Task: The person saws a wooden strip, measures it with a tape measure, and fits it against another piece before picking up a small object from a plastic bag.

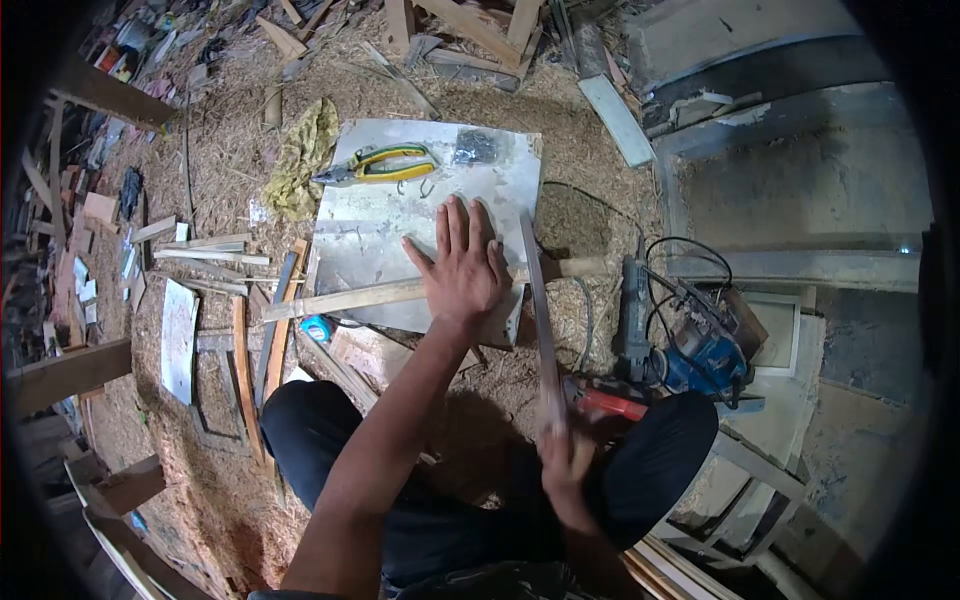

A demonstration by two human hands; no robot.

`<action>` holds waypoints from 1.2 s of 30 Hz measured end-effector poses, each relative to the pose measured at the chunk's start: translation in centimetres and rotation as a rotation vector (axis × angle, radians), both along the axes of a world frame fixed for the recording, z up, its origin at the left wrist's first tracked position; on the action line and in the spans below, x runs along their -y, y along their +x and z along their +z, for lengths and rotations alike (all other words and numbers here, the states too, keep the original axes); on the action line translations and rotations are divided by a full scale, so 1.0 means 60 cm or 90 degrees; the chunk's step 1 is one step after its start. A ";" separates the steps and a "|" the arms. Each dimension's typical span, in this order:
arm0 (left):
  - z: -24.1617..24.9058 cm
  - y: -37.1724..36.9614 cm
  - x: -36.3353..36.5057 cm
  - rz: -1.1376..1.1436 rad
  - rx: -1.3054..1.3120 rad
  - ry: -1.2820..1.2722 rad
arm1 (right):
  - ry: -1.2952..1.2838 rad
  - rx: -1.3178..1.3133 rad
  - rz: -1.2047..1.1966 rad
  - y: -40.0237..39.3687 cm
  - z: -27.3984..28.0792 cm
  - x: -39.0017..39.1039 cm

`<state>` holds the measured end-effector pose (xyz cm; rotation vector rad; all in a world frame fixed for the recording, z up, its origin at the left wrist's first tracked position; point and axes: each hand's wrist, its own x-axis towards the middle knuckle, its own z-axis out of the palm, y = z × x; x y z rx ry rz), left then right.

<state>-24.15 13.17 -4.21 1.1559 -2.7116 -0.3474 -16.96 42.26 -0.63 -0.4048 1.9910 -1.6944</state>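
Observation:
My left hand (465, 275) lies with its fingers spread, pressing on a long thin wooden strip (365, 298) and the grey metal sheet (370, 235) under it. In my closed right hand (566, 458) is the lower end of a handsaw (541, 320), its long grey blade seen nearly edge-on. The blade crosses the strip near its right part, beside the sheet's right edge. Its handle is blurred and mostly hidden by the fingers. Pliers (385, 165) with yellow and green grips rest on the sheet, above my left hand, with small bent wire bits below them.
A blue power tool (705, 360) with a black cable sits at the right. A blue tape measure (316, 329) lies left of the sheet's lower edge. Crumpled yellowish cloth (303, 160), wood strips (240, 370) and shavings cover the ground. A metal frame (790, 265) stands at far right.

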 end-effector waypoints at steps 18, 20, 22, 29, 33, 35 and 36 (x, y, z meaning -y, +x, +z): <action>-0.001 -0.001 0.000 0.006 -0.008 -0.020 | 0.116 0.051 -0.057 0.003 0.062 0.009; -0.004 -0.001 -0.001 0.001 -0.005 -0.026 | 0.157 -0.181 -0.007 -0.014 0.024 0.026; -0.003 0.002 0.000 -0.005 -0.012 -0.021 | 0.282 -0.595 0.045 -0.071 -0.020 0.081; 0.000 0.000 0.001 -0.002 -0.016 -0.013 | 0.142 -0.056 0.049 -0.036 0.088 0.048; -0.001 0.000 -0.002 -0.001 -0.020 -0.017 | 0.192 -0.286 -0.007 -0.073 -0.014 0.101; 0.001 -0.004 0.005 -0.005 -0.025 -0.009 | 0.129 -0.126 -0.013 -0.079 -0.028 0.094; 0.004 -0.005 0.006 -0.002 -0.022 -0.010 | 0.079 -0.077 -0.032 -0.059 -0.005 0.079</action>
